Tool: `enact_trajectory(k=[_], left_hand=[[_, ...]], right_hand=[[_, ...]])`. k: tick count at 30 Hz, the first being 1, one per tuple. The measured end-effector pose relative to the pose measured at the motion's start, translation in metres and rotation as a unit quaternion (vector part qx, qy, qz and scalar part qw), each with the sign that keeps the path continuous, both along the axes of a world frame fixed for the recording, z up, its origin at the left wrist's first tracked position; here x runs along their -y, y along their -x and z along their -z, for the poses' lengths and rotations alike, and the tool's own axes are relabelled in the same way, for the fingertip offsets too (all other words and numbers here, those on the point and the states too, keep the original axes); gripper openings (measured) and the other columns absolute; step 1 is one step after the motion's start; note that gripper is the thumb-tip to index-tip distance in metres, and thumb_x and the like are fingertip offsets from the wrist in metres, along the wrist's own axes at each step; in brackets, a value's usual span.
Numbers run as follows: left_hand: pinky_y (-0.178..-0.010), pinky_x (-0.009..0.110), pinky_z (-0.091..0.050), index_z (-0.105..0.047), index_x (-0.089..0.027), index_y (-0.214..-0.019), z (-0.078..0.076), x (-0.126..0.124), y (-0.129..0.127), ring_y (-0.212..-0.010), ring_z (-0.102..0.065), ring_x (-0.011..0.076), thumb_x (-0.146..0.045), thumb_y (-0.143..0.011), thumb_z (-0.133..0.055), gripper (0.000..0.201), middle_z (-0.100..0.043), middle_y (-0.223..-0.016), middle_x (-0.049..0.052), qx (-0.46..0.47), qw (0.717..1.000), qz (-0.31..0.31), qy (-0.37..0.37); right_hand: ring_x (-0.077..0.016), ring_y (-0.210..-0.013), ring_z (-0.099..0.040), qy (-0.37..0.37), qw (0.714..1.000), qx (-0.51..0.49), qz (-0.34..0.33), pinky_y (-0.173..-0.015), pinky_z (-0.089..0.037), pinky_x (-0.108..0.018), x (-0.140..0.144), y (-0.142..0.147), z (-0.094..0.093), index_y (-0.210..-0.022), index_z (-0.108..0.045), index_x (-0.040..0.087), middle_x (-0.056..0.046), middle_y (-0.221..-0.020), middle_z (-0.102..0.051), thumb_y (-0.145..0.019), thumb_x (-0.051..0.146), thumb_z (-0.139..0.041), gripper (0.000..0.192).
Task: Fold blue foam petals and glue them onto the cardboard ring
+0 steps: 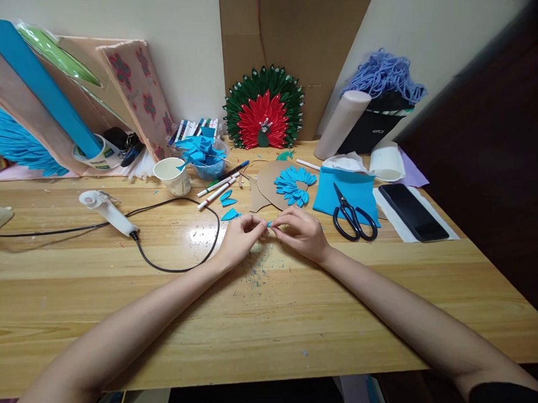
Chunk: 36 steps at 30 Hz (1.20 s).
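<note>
Between the fingertips of my left hand and my right hand is a small blue paper petal, pinched from both sides just above the table. Most of it is hidden by my fingers. Several loose blue petals lie just beyond my left hand. Past my right hand is a round cardboard disc with a ring of blue petals on it. To the right, black-handled scissors rest partly on a blue sheet.
A white glue gun lies left, its black cord looping toward my left hand. Markers, a paper cup and a tub of blue pieces stand behind. A red-green peacock craft leans on cardboard. A phone lies right.
</note>
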<state>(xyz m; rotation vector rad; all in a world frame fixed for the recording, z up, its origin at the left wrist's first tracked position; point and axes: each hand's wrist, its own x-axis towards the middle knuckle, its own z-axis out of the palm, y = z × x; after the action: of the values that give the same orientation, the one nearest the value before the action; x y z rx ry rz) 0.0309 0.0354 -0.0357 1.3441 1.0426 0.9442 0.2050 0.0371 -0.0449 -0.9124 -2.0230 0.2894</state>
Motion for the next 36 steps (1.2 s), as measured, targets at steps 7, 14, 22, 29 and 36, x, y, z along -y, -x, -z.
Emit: enact_trajectory(k=[7, 14, 22, 29, 36], left_hand=[[-0.057, 0.023, -0.044, -0.061, -0.012, -0.07, 0.0005, 0.0004, 0.0003, -0.059, -0.056, 0.0106, -0.029, -0.078, -0.057, 0.019, -0.062, -0.065, 0.003, -0.003, 1.0, 0.005, -0.005], [-0.061, 0.025, -0.047, -0.063, -0.012, -0.074, 0.0036, 0.0019, 0.0004, -0.065, -0.059, 0.0133, -0.03, -0.079, -0.057, 0.019, -0.066, -0.072, 0.006, -0.05, 0.998, 0.009, -0.043], [-0.051, 0.021, -0.039, -0.065, -0.013, -0.072, -0.0022, 0.0075, -0.002, -0.055, -0.051, 0.0101, -0.028, -0.075, -0.059, 0.016, -0.063, -0.064, 0.003, -0.124, 0.988, -0.028, -0.088], [-0.05, 0.022, -0.032, -0.062, -0.015, -0.071, 0.0032, 0.0063, 0.0003, -0.053, -0.044, 0.0097, -0.03, -0.078, -0.056, 0.018, -0.056, -0.059, 0.0, -0.166, 0.976, -0.029, -0.136], [-0.059, 0.023, -0.039, -0.063, -0.015, -0.072, -0.0047, 0.0049, 0.001, -0.064, -0.053, 0.0133, -0.04, -0.089, -0.038, 0.039, -0.06, -0.064, 0.002, -0.07, 0.996, 0.021, -0.05]], right_hand=[[-0.0149, -0.072, -0.061, 0.164, 0.979, -0.113, -0.032, -0.06, -0.052, -0.027, 0.0027, 0.0021, -0.0031, -0.079, -0.064, 0.021, -0.004, -0.079, -0.063, -0.077, 0.022, -0.062, 0.003], [-0.0163, -0.072, -0.062, 0.264, 0.943, -0.197, -0.053, -0.065, -0.052, -0.031, -0.0022, 0.0024, 0.0032, -0.073, -0.062, 0.019, -0.005, -0.076, -0.064, -0.072, 0.027, -0.067, 0.01], [-0.0149, -0.067, -0.062, 0.304, 0.922, -0.233, -0.053, -0.063, -0.053, -0.03, -0.0015, 0.0041, 0.0039, -0.072, -0.059, 0.018, -0.003, -0.071, -0.063, -0.068, 0.032, -0.071, 0.019], [-0.014, -0.066, -0.062, 0.268, 0.939, -0.209, -0.048, -0.062, -0.053, -0.029, -0.0016, 0.0029, 0.0033, -0.074, -0.056, 0.019, -0.002, -0.071, -0.063, -0.072, 0.025, -0.067, 0.012], [-0.0156, -0.072, -0.066, -0.018, 0.992, -0.097, -0.085, -0.065, -0.054, -0.03, 0.0033, -0.0015, -0.0042, -0.077, -0.062, 0.022, -0.003, -0.074, -0.07, -0.077, 0.008, -0.059, 0.014]])
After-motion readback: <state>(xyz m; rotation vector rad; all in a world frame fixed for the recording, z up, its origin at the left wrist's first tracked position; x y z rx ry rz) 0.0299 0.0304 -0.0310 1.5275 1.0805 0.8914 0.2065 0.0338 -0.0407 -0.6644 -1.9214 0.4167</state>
